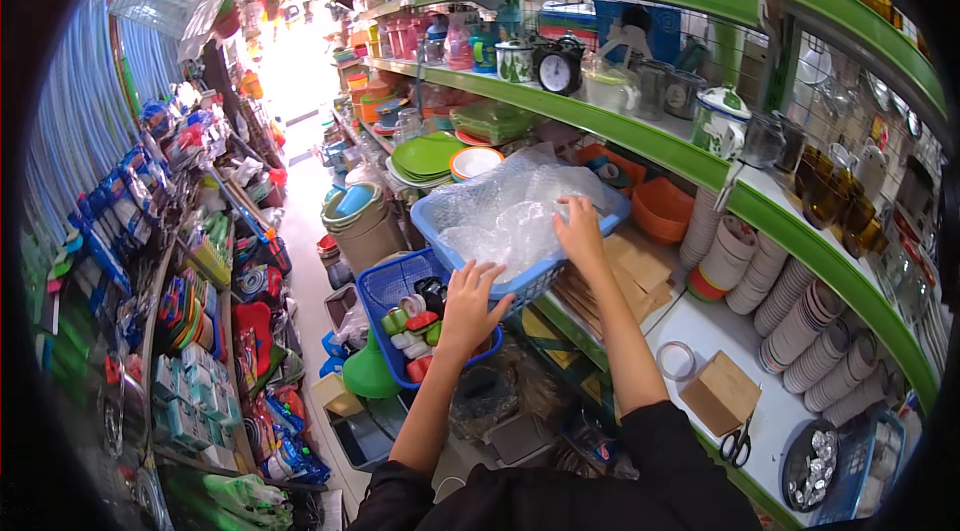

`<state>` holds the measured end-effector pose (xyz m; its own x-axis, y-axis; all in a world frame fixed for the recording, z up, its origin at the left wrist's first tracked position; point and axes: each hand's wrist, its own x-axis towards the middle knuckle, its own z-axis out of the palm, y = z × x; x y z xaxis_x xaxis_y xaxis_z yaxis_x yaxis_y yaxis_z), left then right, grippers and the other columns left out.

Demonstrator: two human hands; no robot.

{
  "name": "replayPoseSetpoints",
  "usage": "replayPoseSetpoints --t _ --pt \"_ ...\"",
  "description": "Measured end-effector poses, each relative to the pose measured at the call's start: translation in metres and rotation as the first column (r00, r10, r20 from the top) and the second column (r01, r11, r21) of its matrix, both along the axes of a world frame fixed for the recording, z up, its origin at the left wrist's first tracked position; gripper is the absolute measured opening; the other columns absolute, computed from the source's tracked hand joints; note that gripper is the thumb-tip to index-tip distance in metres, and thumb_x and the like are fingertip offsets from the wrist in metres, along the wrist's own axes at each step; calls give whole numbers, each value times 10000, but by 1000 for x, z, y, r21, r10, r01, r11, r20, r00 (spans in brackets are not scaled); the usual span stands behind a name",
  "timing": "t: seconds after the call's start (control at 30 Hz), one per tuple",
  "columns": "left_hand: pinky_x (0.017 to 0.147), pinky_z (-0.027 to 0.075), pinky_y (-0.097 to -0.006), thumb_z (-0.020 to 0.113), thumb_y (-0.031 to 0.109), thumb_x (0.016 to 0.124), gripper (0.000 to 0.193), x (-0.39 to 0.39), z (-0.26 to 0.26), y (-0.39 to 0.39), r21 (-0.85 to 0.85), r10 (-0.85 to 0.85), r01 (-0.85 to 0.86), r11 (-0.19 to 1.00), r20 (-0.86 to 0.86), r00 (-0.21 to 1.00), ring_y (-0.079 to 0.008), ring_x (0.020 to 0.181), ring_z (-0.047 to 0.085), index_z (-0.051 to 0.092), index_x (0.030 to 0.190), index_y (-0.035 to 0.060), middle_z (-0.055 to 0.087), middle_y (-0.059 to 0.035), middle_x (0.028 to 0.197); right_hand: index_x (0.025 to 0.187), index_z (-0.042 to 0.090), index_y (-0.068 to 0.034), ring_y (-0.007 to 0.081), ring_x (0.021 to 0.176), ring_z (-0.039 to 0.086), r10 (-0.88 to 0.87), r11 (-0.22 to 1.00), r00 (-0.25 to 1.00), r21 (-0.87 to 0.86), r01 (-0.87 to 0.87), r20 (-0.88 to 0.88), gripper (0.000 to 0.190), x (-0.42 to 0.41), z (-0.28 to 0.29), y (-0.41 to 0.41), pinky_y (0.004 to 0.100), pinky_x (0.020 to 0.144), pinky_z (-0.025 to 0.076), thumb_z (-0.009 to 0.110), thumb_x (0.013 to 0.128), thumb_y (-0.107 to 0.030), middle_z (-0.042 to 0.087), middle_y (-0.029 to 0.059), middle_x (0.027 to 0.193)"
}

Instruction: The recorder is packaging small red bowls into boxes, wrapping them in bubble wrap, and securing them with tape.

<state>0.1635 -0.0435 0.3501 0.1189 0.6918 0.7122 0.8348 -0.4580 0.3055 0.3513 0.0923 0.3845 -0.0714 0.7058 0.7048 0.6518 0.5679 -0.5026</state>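
A light blue plastic basket [536,282] sits tilted before me, with clear bubble wrap [487,212] and plastic-wrapped items inside. My left hand [474,306] is spread at the basket's near left rim, fingertips at the wrap. On the right, my right hand [579,231] rests its bent fingers on the wrap near the basket's right side; whether it pinches any of it cannot be told. Below and left stands a darker blue basket [375,291] with red, green and white small items. Flattened brown cardboard [637,268] lies right of the light blue basket.
Green-edged shelves [585,107] with mugs, jars and an alarm clock [559,70] rise at the right. Scissors [736,447], a brown box [721,392], a tape roll [676,361] and stacked bowls [799,321] occupy the white shelf. Packed goods line the aisle's left.
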Motion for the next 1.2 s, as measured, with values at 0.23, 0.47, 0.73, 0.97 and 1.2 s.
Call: replayPoseSetpoints --t 0.23,0.47,0.73,0.97,1.2 --pt "1004 295 -557 660 238 776 322 -2 -11 4 -17 -16 15 1000 -54 998 -368 1199 394 599 1064 109 549 -79 1100 1136 565 -104 447 1190 365 -432 893 899 -105 438 74 381 10 -10 77 491 991 297 544 822 -317 409 214 1313" --pt "1007 287 -563 661 232 775 324 -4 -9 2 -30 -16 14 999 -46 999 -370 1205 387 597 1065 101 547 -79 1104 1116 601 -95 370 1185 422 -250 897 942 -314 313 225 357 36 -9 98 458 975 332 557 805 -264 484 106 1284" --pt "933 393 -420 639 159 786 251 33 23 -11 78 -87 76 994 149 985 -294 1109 507 619 1010 50 599 -80 1012 998 616 1 260 956 575 196 949 890 309 -67 -412 237 39 23 28 308 851 430 583 763 6 602 126 1034" --pt "935 410 -362 403 373 941 503 62 3 20 70 -286 901 429 956 61 -278 1111 516 405 1285 6 489 -187 1247 771 535 9 205 796 575 444 877 846 337 -344 -294 119 42 15 -74 293 758 441 533 689 95 582 94 827" --pt "961 389 -424 458 365 916 644 82 -8 37 281 -78 881 380 959 -272 -289 1184 445 162 1397 55 393 -177 1322 715 444 -9 179 674 495 482 873 867 -13 -487 -126 98 66 -20 -123 282 633 382 526 662 3 451 84 659"
